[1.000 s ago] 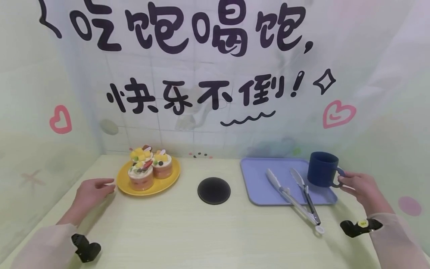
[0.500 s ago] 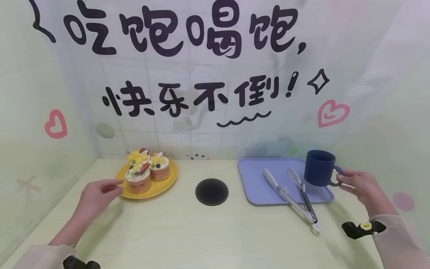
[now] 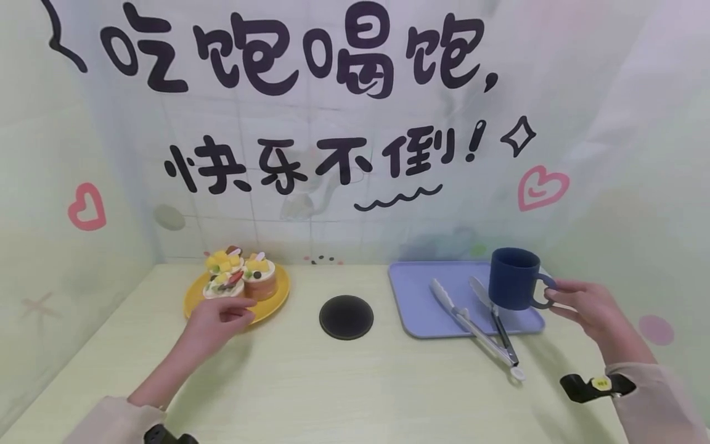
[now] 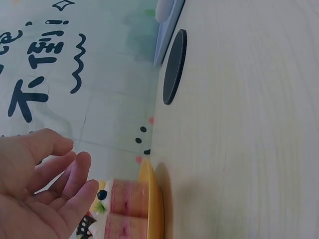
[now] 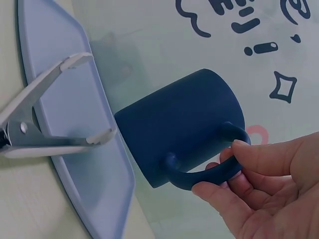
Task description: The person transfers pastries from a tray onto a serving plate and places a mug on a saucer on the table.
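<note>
A dark blue mug stands upright over the right part of the lavender tray. My right hand pinches its handle between thumb and fingers, as the right wrist view shows. On the left, my left hand hovers in front of the yellow plate, loosely curled fingers holding nothing. On that plate sit three cake cups topped with cream and fruit pieces; the hand partly covers the front one in the head view. Metal tongs lie spread on the tray, their hinged end past its front edge.
Between plate and tray lies a round black coaster on the pale wooden table. Behind the table hangs a printed backdrop with large black characters; side panels close off left and right.
My left hand has moved right, from the plate's left side to its front. The right hand has brought the mug slightly left over the tray. The head view has shifted a little.
</note>
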{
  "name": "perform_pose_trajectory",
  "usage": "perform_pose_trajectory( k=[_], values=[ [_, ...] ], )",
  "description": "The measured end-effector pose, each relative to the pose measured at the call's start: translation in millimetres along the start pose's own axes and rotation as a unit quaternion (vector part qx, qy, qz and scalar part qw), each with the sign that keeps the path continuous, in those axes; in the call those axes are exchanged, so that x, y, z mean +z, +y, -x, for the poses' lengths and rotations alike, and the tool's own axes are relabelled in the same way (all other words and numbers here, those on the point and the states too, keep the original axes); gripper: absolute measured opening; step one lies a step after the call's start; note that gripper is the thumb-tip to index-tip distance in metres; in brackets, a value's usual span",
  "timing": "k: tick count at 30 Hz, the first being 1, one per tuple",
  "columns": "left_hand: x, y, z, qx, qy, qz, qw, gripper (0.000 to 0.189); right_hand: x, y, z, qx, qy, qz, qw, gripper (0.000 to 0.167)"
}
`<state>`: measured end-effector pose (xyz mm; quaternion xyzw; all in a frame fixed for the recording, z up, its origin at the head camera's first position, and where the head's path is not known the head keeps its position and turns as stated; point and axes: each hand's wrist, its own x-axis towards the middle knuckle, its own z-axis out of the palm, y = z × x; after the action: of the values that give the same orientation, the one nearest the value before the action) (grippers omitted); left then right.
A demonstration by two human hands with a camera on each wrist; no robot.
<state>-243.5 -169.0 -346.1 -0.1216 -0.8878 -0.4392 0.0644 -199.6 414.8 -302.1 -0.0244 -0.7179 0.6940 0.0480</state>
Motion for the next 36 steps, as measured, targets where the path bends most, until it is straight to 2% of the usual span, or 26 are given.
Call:
perform_pose_trajectory(
  k=[7,14,20,25,29,36],
  values=[
    [29.4,8.7,-11.0,0.004,-0.018,0.021,0.9996,0.025,8,-3,6.5,-0.013,-0.021,0.007,0.9997,0.031],
    [60.6,16.5,-21.9,0.030,-0.055,0.043,0.9971,0.024,25,-4,11.6,-0.023,-0.030,0.029,0.9989,0.028],
    [78.3,23.8,-30.7,0.035,-0.085,0.045,0.9948,0.025,38,-5,15.2,-0.034,-0.039,0.116,0.9919,0.018],
    [88.5,24.6,-39.0,0.026,-0.104,0.050,0.9930,0.026,50,-7,17.4,-0.043,-0.042,0.166,0.9843,0.034],
    [94.9,22.2,-46.3,0.013,-0.109,0.055,0.9924,0.027,59,-9,19.2,-0.048,-0.048,0.175,0.9822,0.046],
    [108.7,11.5,-59.5,-0.001,-0.081,0.033,0.9961,0.026,74,-9,23.5,-0.062,-0.086,0.149,0.9831,0.039]
  ],
)
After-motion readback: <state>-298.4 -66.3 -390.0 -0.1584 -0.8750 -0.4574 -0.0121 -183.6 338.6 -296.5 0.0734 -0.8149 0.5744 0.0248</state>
